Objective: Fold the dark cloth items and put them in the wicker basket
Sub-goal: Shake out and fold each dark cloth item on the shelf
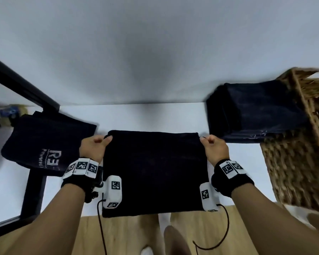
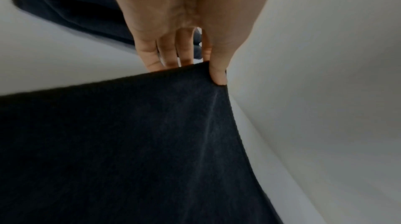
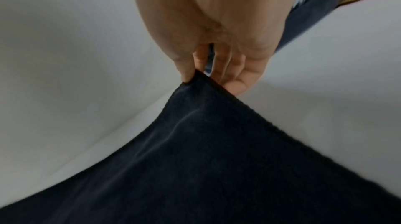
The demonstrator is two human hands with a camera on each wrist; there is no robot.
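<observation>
Dark cloth spread square at the white table's near edge.
Left hand and right hand each pinch 1 far corner, thumb over fabric, wrists level.

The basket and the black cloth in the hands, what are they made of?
The basket looks like woven wicker or dried grass: brown, rough, braided strands. The black cloth seems a soft, matte towel fabric, maybe terry or microfibre; the right wrist view shows a fuzzy nap and stitched edge.
</observation>
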